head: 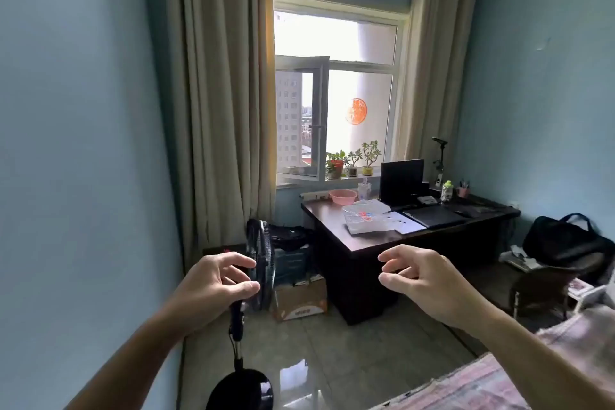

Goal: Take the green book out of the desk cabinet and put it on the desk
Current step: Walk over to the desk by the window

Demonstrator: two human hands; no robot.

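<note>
A dark wooden desk (336, 226) stands under the window across the room, its solid side panel facing me. No green book shows, and the desk's cabinet front is hidden from this angle. My left hand (213, 283) is raised in front of me at the lower left, fingers curled and apart, holding nothing. My right hand (419, 276) hovers at the same height to the right, fingers loosely spread and empty. Both hands are well short of the desk.
On the desk lie papers (376, 218), a black folder (436, 215), a monitor (402, 181) and a pink basin (342, 196). A black standing fan (261, 263) and cardboard box (301, 301) stand left of the desk. A chair with a black bag (562, 240) sits right; a bed (499, 379) fills the lower right.
</note>
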